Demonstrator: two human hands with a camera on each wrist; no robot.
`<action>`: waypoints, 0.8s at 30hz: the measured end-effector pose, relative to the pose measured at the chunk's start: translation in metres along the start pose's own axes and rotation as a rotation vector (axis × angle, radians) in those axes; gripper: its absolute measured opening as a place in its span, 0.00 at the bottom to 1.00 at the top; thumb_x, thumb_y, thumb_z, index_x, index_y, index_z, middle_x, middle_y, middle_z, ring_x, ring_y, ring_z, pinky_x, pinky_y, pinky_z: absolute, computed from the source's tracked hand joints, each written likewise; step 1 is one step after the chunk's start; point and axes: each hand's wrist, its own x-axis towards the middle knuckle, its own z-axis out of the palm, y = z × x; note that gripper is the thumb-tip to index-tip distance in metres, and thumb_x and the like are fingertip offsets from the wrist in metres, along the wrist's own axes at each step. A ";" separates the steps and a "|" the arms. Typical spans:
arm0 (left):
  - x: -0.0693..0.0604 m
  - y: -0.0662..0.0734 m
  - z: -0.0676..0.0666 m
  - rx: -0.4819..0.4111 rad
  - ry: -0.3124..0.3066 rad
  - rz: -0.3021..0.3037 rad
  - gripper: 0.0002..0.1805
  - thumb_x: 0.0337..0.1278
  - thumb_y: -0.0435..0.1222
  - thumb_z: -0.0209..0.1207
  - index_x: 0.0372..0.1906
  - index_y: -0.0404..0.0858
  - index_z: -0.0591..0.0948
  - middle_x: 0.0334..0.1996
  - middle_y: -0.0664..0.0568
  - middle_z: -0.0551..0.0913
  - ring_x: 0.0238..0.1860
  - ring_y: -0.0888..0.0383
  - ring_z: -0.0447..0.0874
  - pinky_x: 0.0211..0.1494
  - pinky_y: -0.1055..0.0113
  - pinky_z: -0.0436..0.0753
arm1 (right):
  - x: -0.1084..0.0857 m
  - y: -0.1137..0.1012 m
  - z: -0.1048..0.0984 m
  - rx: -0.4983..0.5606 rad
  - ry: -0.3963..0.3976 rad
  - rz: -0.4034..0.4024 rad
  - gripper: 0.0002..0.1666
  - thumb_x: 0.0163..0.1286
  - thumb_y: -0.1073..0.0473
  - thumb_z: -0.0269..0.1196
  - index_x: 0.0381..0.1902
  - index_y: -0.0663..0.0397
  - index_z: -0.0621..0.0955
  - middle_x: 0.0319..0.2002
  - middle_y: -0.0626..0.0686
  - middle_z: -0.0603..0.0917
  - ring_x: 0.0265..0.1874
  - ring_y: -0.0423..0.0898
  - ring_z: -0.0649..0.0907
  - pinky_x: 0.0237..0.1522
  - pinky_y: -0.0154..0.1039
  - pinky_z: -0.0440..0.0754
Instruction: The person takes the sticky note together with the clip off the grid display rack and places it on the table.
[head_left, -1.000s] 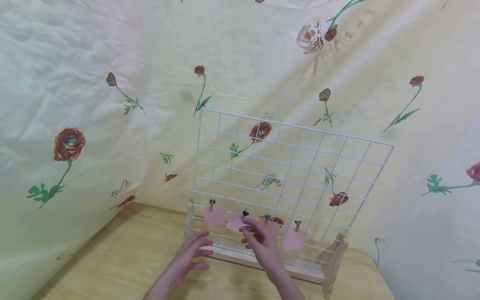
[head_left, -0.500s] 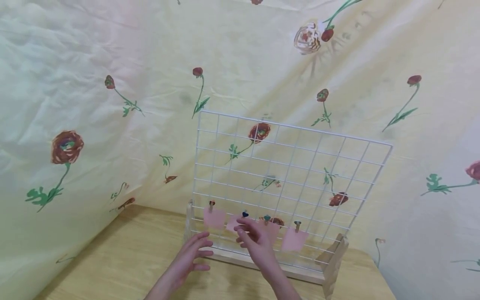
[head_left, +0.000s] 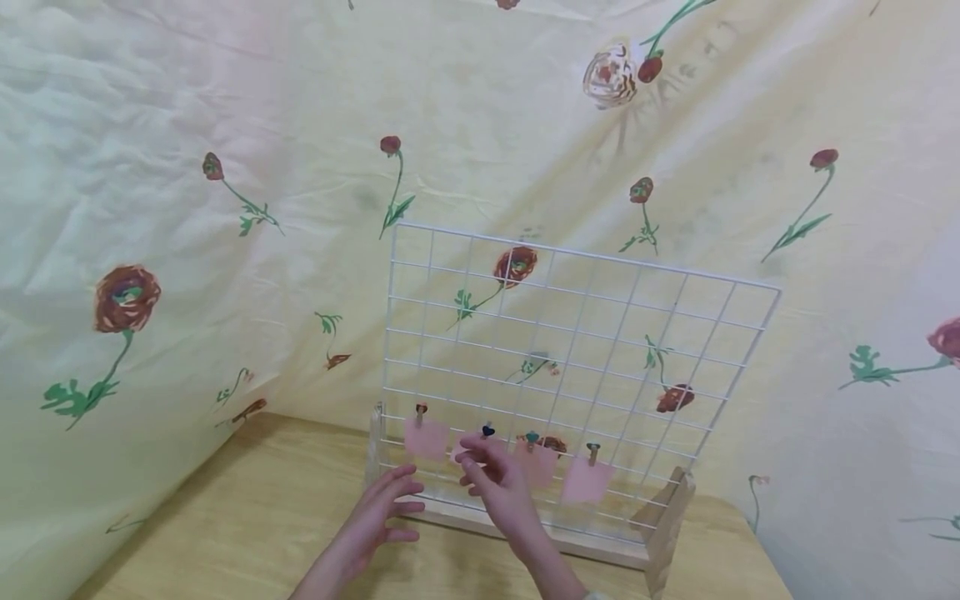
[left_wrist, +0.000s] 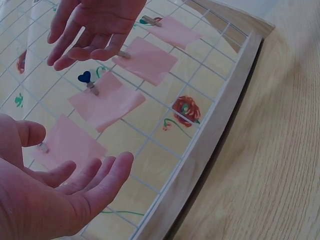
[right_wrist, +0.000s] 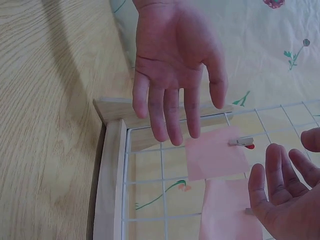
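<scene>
Several pink paper squares hang in a row on a white wire grid (head_left: pixel 573 333), each under a small wooden clothespin. The clothespin (left_wrist: pixel 93 88) with a dark blue heart holds the second paper square (left_wrist: pixel 107 102) from the left. My left hand (head_left: pixel 378 510) hovers before the leftmost paper square (head_left: pixel 426 439), fingers spread and relaxed, holding nothing. Loosely bent fingers with nothing between them show on my right hand (head_left: pixel 501 483), which partly hides the second square in the head view. In the left wrist view, both hands look apart from the papers.
The grid stands in a wooden base (head_left: pixel 600 546) with side feet (head_left: pixel 669 525), on a wood-grain table (head_left: pixel 225 500). A pale cloth (head_left: pixel 315 125) printed with red flowers hangs behind and at the left.
My right hand has shifted a little to the left, across the second paper square. The left hand stays almost still. The head view has turned slightly.
</scene>
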 end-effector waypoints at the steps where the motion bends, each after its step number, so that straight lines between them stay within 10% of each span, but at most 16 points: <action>1: 0.000 0.000 0.000 -0.002 0.002 -0.001 0.38 0.70 0.52 0.47 0.72 0.31 0.52 0.65 0.29 0.63 0.57 0.42 0.74 0.49 0.49 0.84 | 0.000 0.000 0.001 -0.002 0.003 -0.002 0.21 0.72 0.59 0.58 0.59 0.61 0.74 0.49 0.65 0.80 0.36 0.48 0.82 0.37 0.35 0.83; 24: 0.006 -0.001 0.003 -0.002 0.059 -0.011 0.37 0.71 0.51 0.46 0.72 0.29 0.52 0.64 0.29 0.64 0.56 0.43 0.76 0.48 0.52 0.84 | 0.014 0.004 0.008 -0.025 0.009 -0.020 0.20 0.73 0.58 0.57 0.59 0.62 0.75 0.49 0.62 0.81 0.38 0.52 0.83 0.38 0.36 0.84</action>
